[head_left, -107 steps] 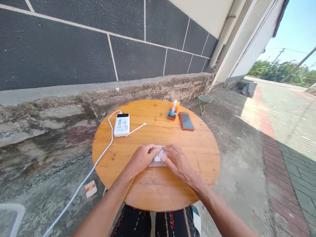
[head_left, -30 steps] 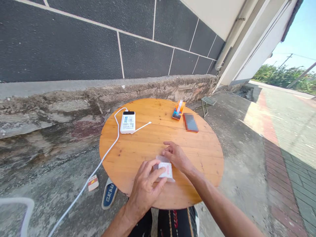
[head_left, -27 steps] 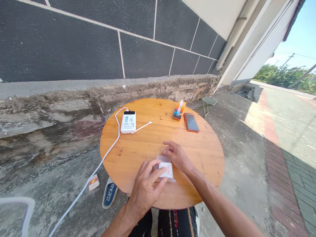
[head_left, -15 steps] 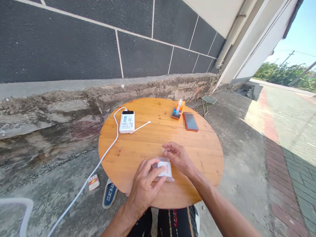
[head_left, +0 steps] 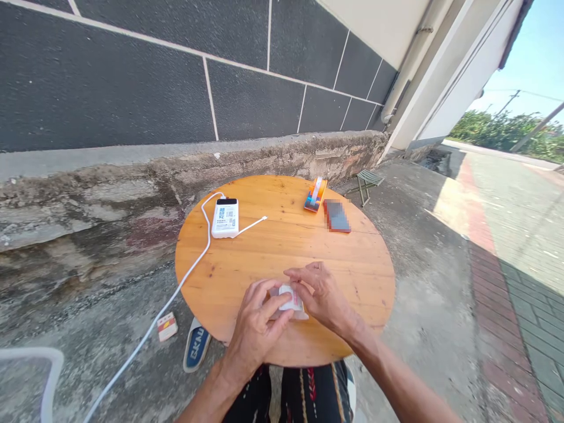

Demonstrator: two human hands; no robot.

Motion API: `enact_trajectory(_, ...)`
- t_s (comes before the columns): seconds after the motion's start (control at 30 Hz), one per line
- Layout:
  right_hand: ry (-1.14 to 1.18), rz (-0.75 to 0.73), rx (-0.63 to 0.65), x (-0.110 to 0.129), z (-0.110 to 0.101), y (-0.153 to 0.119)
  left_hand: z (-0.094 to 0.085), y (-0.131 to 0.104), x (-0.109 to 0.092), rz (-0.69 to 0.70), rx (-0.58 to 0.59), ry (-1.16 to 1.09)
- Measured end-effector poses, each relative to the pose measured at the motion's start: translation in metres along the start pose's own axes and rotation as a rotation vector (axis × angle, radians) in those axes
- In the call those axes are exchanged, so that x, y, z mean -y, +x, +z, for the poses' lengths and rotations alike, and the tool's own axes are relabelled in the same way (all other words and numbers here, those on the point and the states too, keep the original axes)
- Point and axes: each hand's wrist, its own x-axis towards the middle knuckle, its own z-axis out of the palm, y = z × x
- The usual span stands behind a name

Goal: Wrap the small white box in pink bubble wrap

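Observation:
A small white packet [head_left: 291, 298] with red print, in a clear plastic wrapper [head_left: 299, 315], lies at the near part of the round wooden table. My left hand [head_left: 259, 314] grips it from the left, thumb and fingers pressed on its top and side. At the packet's far right edge, my right hand [head_left: 324, 296] has its thumb and fingers bent together on the wrapper. Both hands partly cover the packet, and the exact pinch of the right fingertips is hard to see.
On the table [head_left: 264, 252] stand a white power bank [head_left: 225, 218] with a white cable [head_left: 200, 258], an orange tape dispenser [head_left: 315, 195] and a phone-like dark slab [head_left: 338, 216], partly pixelated. A folding stool [head_left: 369, 180], a small box [head_left: 167, 326] and a slipper [head_left: 196, 346] are on the ground.
My right hand has come down from just beyond the packet onto its far right edge, closing its fingers there. My left hand keeps its hold. The view has shifted slightly.

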Motion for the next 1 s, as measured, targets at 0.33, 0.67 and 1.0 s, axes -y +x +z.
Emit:
enact_trajectory(0.33, -0.363, -0.357, 0.073, 0.007, -0.006, -0.029, 0.003, -0.003, 0.001, -0.178, 0.025, -0.125)
enact_trajectory(0.67, -0.417, -0.375, 0.108, 0.02, -0.013, -0.052, 0.005, -0.005, 0.003, -0.132, 0.015, -0.08)
enact_trajectory(1.0, -0.257, -0.033, -0.233, 0.047, 0.017, -0.136, -0.001, -0.001, 0.0, -0.099, 0.035, -0.073)
